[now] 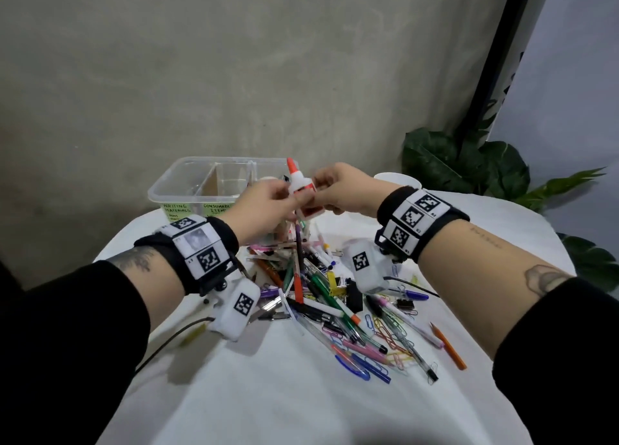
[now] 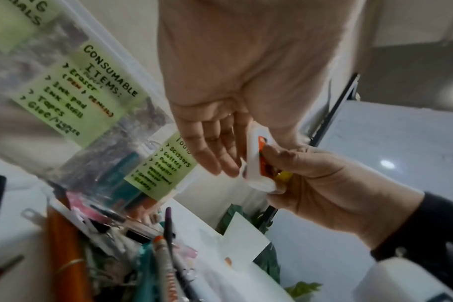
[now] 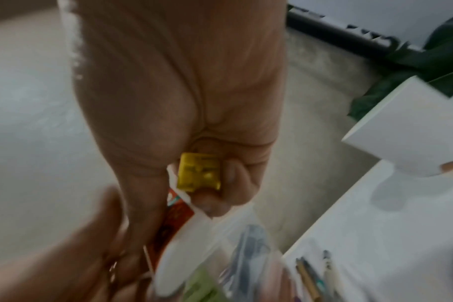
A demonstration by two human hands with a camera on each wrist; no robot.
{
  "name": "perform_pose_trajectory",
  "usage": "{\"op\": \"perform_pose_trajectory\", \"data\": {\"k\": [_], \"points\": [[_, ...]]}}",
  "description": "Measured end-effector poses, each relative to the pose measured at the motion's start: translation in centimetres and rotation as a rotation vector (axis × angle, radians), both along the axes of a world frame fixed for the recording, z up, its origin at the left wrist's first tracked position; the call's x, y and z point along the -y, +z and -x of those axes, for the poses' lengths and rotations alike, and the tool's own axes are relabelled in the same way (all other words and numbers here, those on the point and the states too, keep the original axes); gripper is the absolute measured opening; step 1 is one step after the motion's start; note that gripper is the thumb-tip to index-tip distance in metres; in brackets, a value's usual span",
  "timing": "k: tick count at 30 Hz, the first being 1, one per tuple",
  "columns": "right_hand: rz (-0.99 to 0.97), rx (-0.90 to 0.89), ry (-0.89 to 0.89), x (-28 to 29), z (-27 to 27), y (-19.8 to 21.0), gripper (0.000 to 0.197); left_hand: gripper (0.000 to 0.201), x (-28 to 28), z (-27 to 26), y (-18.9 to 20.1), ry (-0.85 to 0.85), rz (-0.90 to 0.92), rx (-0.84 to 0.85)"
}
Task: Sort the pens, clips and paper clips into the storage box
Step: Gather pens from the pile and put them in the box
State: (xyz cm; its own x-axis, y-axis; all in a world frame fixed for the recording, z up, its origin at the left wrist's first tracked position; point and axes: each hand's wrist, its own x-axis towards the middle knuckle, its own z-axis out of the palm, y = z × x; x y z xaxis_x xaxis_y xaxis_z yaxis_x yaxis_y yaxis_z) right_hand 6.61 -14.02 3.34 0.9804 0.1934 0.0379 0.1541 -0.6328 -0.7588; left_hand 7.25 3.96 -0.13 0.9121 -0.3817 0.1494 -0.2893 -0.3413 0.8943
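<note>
Two arms in black sleeves reach out over a round table point(image 1: 268, 394) with a white cloth on it. Each wrist wears a black band with small black and white square marks.

In the middle of the table lies a big messy pile of pens point(image 1: 321, 297). They are green, red, blue, pink and black, and they cross over each other. Paper clips point(image 1: 385, 335) in many colours are mixed in on the right side of the pile. A few black clips point(image 1: 355, 297) and a yellow one sit in the middle of it. An orange pencil point(image 1: 449, 346) lies by itself near the right edge of the table.

Past the pile, both hands meet in the air over the far part of the table. They hold a small white glue bottle point(image 1: 299, 190) with an orange tip that points up. The right hand point(image 1: 341, 190) grips the bottle with curled fingers and thumb. It also has a small yellow thing point(image 3: 198, 174) tucked in its fingers. The left hand point(image 1: 264, 207) has straight fingers that touch the side of the bottle.

Just behind the hands, at the far edge of the table, stands the clear storage box point(image 1: 177, 185). It has walls inside that split it into parts. Green labels point(image 2: 70, 98) on its front say "Writing Materials", "Consumable Items" and "Tools". A white cup point(image 1: 397, 179) stands to the right of the box. Green plant leaves point(image 1: 465, 166) show behind the table on the right.
</note>
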Motion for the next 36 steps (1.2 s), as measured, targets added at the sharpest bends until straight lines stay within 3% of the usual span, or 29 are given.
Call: {"op": "perform_pose_trajectory", "data": {"k": [2, 4, 7, 12, 15, 21, 23, 30, 36], "points": [[-0.114, -0.006, 0.017, -1.2, -0.2, 0.0, 0.02, 0.032, -0.1, -0.5, 0.4, 0.104, 0.089, 0.027], [-0.271, -0.043, 0.016, -2.1, -0.5, 0.0, 0.011, 0.029, -0.6, -1.3, 0.4, 0.174, 0.174, 0.008], [-0.545, -0.141, -0.047, -2.7, -1.0, 0.3, 0.023, 0.031, -1.6, -2.5, 0.4, 0.218, 0.272, -0.051], [-0.593, -0.112, -0.185, -3.0, -2.9, 0.2, 0.031, 0.029, -3.2, -5.6, 1.2, 0.283, 0.267, 0.049], [-0.526, -0.037, -0.221, -3.8, -4.6, -0.3, 0.026, 0.031, -3.8, -7.5, 2.5, 0.396, 0.123, 0.172], [0.124, 0.209, -0.023, -5.5, -5.5, -1.9, 0.033, 0.014, -3.4, -10.5, 3.8, 0.391, -0.185, 0.282], [0.211, 0.223, 0.027, -6.0, -5.2, -2.7, 0.039, 0.017, -2.9, -11.3, 4.3, 0.367, -0.289, 0.286], [0.013, 0.334, -0.025, -5.8, -5.8, -4.0, 0.038, 0.013, -0.1, -12.5, 6.2, 0.409, -0.69, 0.2], [-0.064, 0.387, -0.044, -5.6, -6.3, -4.6, 0.034, 0.01, 0.5, -12.8, 6.9, 0.381, -0.841, 0.204]]}}
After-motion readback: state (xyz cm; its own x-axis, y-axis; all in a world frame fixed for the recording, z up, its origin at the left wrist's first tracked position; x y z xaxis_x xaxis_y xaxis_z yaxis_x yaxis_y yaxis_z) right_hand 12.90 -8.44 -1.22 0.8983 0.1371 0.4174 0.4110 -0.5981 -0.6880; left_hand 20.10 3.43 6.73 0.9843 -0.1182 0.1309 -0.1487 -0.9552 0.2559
